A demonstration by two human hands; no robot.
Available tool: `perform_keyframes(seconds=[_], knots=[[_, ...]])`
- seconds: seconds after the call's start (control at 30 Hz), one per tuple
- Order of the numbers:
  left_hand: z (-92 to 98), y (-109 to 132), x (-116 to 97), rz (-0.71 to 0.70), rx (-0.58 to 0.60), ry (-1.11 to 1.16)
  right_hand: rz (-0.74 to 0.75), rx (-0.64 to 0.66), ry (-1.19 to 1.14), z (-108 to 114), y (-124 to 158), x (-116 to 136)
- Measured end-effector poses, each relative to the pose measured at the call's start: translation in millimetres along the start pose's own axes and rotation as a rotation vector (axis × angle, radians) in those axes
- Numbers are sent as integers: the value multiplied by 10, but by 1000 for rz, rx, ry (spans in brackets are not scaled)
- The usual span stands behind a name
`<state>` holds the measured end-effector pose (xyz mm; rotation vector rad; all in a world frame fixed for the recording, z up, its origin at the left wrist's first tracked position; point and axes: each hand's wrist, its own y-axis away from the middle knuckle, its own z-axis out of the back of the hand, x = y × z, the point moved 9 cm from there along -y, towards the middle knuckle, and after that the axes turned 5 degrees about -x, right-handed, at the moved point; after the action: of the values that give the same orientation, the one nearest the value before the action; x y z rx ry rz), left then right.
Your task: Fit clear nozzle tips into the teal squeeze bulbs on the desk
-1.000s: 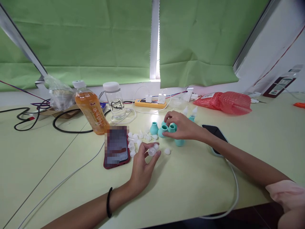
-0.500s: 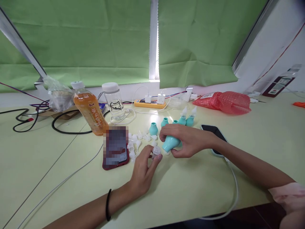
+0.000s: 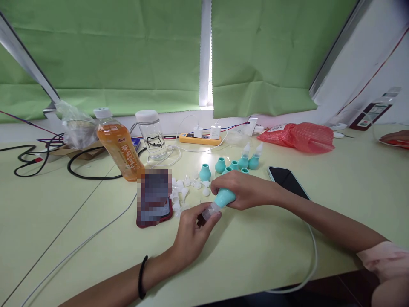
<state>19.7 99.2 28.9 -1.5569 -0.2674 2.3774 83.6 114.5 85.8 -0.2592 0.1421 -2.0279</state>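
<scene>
My right hand [image 3: 234, 190] is wrapped round a teal squeeze bulb [image 3: 224, 197], its neck tilted down to the left. A clear plastic nozzle piece [image 3: 211, 209] is pinched between the thumb and fingers of my left hand [image 3: 194, 230]. The bulb's neck meets the clear piece; whether it is seated inside cannot be made out. Behind my right hand stand several more teal bulbs [image 3: 205, 172], some open at the top and two with pointed clear tips [image 3: 246, 149]. Loose white and clear plastic parts [image 3: 183, 194] lie to the left of the bulbs.
A blurred phone in a red case [image 3: 154, 198] lies left of the parts, near a tilted tea bottle [image 3: 119, 147] and a clear jar [image 3: 153, 138]. Another phone [image 3: 287, 181] with a cable is at right. Behind are a yellow power strip [image 3: 188, 139] and red bubble wrap [image 3: 297, 137].
My right hand has brought the teal bulb down and left onto the clear piece. My left hand has tilted that piece toward the bulb. A hand has appeared at the far right edge.
</scene>
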Motion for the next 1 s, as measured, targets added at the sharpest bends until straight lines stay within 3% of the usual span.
perform_keyframes(seconds=[0.27,0.57,0.7,0.8,0.9,1.0], knots=[[-28,-14,55,74,24,46,-28,17,21,-104,-53,1],[-7,18,-106,-150,-9,-185,-114,71,-164,-149,-53,-68],[66,1,-167,-235,-90,-238,-172,36,-285,-146,-59,-102],[104,-27,-182,-286,-121,-272,-251,-42,-245,-126,-44,-151],[73,-52,-184,-325,-76,-287,-248,-25,-162,-110,-26,-111],[76,-92,-120,-264,-60,-206,-253,-21,-92,50,9,-105]])
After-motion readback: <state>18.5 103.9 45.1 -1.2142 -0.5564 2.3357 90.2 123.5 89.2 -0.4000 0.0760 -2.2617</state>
